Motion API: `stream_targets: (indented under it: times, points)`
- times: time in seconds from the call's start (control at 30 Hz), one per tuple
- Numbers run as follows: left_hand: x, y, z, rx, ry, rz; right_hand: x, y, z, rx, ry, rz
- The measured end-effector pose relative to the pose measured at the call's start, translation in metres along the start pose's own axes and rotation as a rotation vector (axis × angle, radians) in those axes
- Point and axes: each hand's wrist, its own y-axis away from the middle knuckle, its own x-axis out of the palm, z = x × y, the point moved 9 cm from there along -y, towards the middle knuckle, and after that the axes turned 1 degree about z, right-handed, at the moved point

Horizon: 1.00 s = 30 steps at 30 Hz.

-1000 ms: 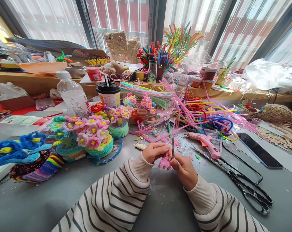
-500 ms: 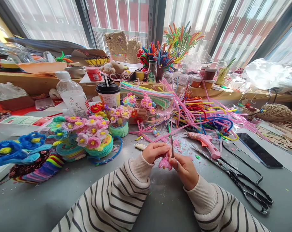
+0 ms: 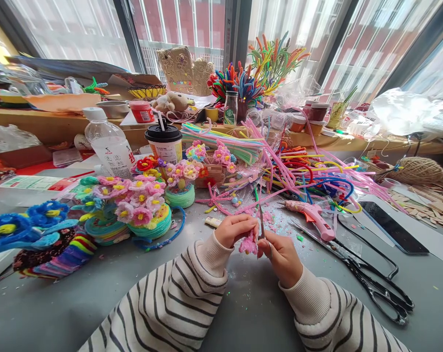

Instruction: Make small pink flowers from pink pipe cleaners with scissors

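Note:
Between the fingers of my left hand (image 3: 239, 230) is a small pink pipe-cleaner flower (image 3: 248, 245), hanging blossom down with a bit of yellow at its centre. My right hand (image 3: 283, 256) is closed round small metal scissors (image 3: 261, 222), their slim blades pointing up and away beside the flower. The fingers hide most of the scissors' handles. Both hands are close together above the grey table (image 3: 243, 313). Pink fluff and glitter (image 3: 271, 222) lie scattered just beyond them.
Potted pipe-cleaner flowers (image 3: 141, 195) and a blue flower pot (image 3: 60, 252) stand to the left. At the right lie a pink glue gun (image 3: 311, 217), large black scissors (image 3: 364, 276) and a phone (image 3: 392, 227). Loose pipe cleaners (image 3: 291, 171) heap up behind.
The pink flower has shifted slightly left and turned a little in my left hand. My right hand and the small scissors have moved slightly right, away from it.

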Motion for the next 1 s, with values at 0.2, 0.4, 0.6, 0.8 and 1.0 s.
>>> stream_targets:
  times: [0.2,0.4,0.6,0.8,1.0]
  points:
    - [0.006,0.000,0.004,-0.032,0.011,0.062,0.008,-0.001,0.004,-0.023,-0.157,0.084]
    - [0.008,0.000,0.006,-0.034,0.018,0.083,0.007,-0.002,0.005,-0.033,-0.210,0.093]
    - [0.009,0.001,0.009,-0.051,0.040,0.110,0.004,-0.003,0.003,-0.020,-0.215,0.069]
    - [0.002,-0.001,0.006,-0.029,0.038,0.041,-0.002,-0.001,-0.005,0.057,-0.114,-0.003]
    - [0.000,-0.001,0.004,-0.028,0.055,0.033,-0.003,-0.002,-0.008,0.087,-0.125,-0.015]
